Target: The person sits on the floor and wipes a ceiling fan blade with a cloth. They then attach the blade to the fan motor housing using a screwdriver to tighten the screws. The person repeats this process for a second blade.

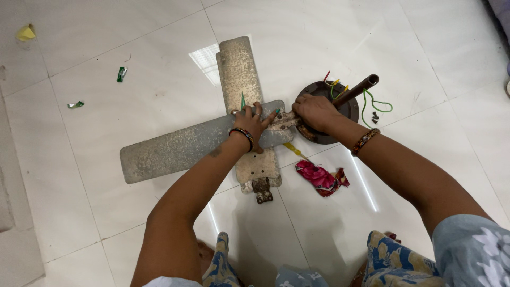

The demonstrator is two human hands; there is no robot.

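I saw two long flat metal fan blades crossed on the tiled floor (414, 42), the grey blade (175, 149) lying across the speckled blade (239, 69). My left hand (249, 123) pressed down where they crossed. To its right my right hand (314, 110) rested on the round dark motor housing (348, 106), its brown rod (358, 90) pointing away. A crumpled pink cloth (320, 178) lay nearer me, a yellow-handled screwdriver (293, 150) between cloth and blades.
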